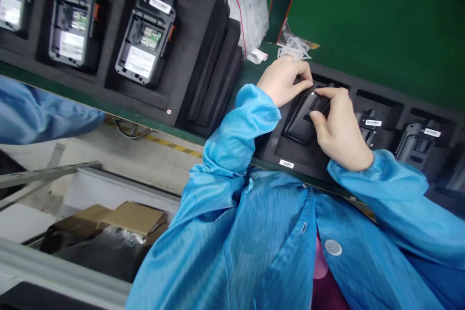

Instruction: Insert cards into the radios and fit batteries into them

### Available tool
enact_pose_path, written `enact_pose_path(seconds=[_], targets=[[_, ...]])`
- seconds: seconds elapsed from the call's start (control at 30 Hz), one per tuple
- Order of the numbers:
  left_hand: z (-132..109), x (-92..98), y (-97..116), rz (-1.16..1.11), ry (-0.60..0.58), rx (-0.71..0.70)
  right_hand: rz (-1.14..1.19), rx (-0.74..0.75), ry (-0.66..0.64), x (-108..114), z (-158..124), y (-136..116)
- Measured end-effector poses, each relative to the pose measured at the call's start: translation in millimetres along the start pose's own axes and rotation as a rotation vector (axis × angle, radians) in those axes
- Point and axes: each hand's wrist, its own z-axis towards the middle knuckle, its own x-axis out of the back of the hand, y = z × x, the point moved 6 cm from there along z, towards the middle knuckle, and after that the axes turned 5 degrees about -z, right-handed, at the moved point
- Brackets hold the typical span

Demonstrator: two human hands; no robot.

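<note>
A black handheld device (301,123) lies at a slant, its smooth dark side up, in a compartment of the black foam tray (308,162). At its far end, my left hand (285,80) is closed, thumb and fingertips pinched together against the top edge. My right hand (339,126) curls over the upper right part, thumb and index finger gripping it from the side. Part of the device's upper end is hidden by the fingers. Just right of my right hand, another device with a white label (373,122) sits in the neighbouring compartment, partly covered by the hand.
Further right rests another labelled device (416,145). A stack of foam trays (181,92) on the left holds several open-backed devices (145,41). Behind are a clear plastic bag (247,5) and white bands (294,48) on the green bench (363,19). A blue sleeve (43,111) shows at left.
</note>
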Motion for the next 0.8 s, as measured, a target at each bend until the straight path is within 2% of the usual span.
enact_pose_path(seconds=[0.1,0.27,0.43,0.53,0.67,0.73,0.8], targets=[[0,-1.0,-1,0.018,-0.002,0.000,-0.170,-0.033,0.046,-4,-7,-4],[-1,-1.7,-4,0.004,0.017,0.010,-0.231,-0.072,0.067,-7,-13,-9],[-8,0.2,-6,-0.089,0.120,-0.018,-0.272,-0.106,0.079,-7,-16,-16],[-19,8.2,-7,-0.095,0.233,0.015,-0.289,-0.068,0.078,-8,-16,-21],[-44,26.1,-3,0.009,0.365,0.095,-0.301,-0.025,0.103,-12,-13,-25],[-57,32.9,0,0.063,0.365,0.155,-0.261,-0.021,0.109,-8,-13,-24],[-68,35.2,0,0.124,0.301,0.258,-0.187,-0.007,0.141,10,-18,-20]])
